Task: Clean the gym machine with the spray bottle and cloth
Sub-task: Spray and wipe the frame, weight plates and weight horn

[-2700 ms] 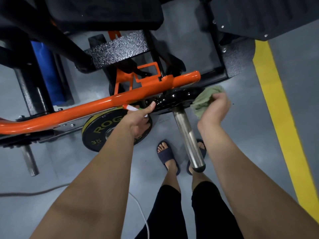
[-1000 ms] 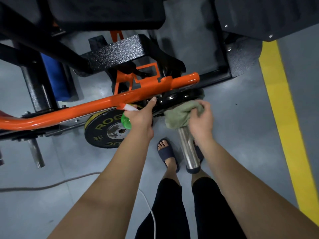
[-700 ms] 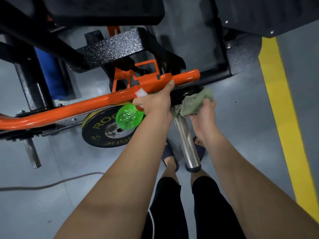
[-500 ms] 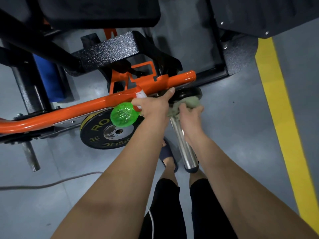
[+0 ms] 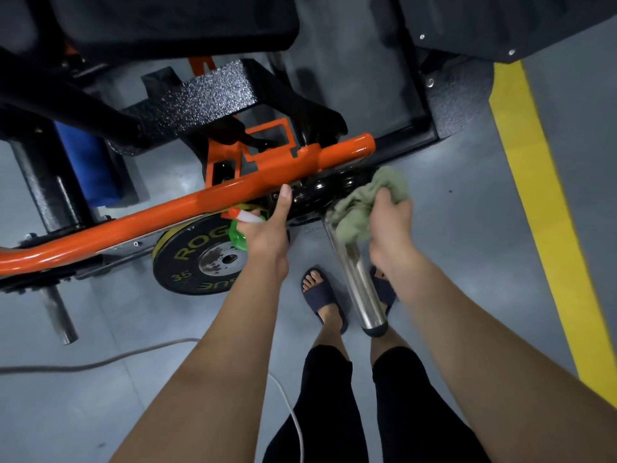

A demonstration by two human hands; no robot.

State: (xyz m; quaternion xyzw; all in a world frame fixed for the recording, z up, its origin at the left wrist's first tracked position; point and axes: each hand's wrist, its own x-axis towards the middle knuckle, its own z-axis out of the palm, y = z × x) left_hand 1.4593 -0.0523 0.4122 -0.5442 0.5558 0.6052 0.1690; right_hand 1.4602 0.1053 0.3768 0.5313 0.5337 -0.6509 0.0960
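Wiping step, by the look of it: left grip (image 5: 267,235) is curled round the green spray bottle (image 5: 238,233) just under the orange bar (image 5: 167,215), while right grip (image 5: 389,225) bunches the cloth (image 5: 364,202) against the far end of the chrome sleeve (image 5: 359,282). Next move likely calls for drawing the cloth nearward along the sleeve. Grey floor (image 5: 450,235), yellow line (image 5: 547,212) at right.

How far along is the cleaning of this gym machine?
Nothing looks plainly finished. The right hand grips the green cloth at the top of the chrome post; the left hand holds the spray bottle. The post's lower end and orange bar seem left.
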